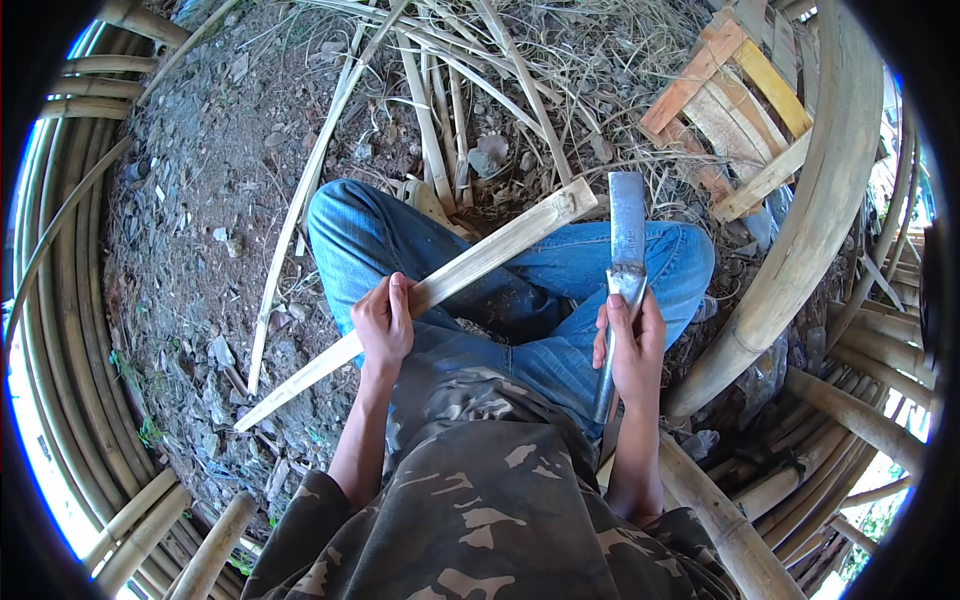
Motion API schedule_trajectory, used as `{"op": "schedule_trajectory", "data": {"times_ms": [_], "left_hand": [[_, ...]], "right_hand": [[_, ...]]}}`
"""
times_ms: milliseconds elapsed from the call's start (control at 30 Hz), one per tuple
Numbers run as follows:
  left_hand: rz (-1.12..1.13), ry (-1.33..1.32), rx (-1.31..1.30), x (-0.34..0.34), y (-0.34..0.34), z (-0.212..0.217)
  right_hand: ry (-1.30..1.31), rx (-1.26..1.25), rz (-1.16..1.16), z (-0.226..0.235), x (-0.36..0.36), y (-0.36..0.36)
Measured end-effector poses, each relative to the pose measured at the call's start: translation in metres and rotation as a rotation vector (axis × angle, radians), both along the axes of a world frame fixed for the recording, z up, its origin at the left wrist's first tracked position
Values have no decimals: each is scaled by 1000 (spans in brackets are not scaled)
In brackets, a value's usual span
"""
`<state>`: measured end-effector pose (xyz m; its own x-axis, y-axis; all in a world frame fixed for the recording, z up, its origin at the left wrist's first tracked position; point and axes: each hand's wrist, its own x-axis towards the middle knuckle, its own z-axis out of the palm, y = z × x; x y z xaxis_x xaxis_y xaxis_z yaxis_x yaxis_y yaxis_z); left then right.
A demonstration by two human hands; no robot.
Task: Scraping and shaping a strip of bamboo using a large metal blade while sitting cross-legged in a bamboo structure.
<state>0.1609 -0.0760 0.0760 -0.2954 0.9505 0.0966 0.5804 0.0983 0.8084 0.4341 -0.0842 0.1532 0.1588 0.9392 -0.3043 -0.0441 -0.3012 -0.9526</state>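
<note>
Camouflage shirt (480, 510) fills six o'clock, above crossed jeans-clad legs (520, 290). Left hand (383, 325), grip closed round a split bamboo slat (470, 268), lays it slantwise over the lap from eight toward one o'clock, probably for steadiness. Right hand (632, 345) at three o'clock, grip wrapped on a broad-bladed knife (626, 235), holds the blade pointing away, clear of the slat.
</note>
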Motion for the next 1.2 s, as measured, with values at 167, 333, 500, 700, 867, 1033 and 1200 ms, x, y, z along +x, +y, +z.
{"op": "schedule_trajectory", "data": {"times_ms": [167,333,500,700,867,1033,1200], "left_hand": [[-3,-13,18,1,2,2],[-4,-5,24,1,0,2],[-5,-4,32,2,0,3],[-3,10,30,2,1,2],[8,-30,47,3,1,2],[2,-7,17,2,1,5],[-15,-76,-61,-2,1,7]], "right_hand": [[-6,-10,-22,-2,4,0],[-65,-67,-36,-5,14,2],[-259,-170,47,-15,24,24],[-924,74,358,-66,14,69],[-1069,-161,558,-91,-17,104],[-1181,3,572,-151,-34,125],[-1280,238,526,-190,-33,126]]}}
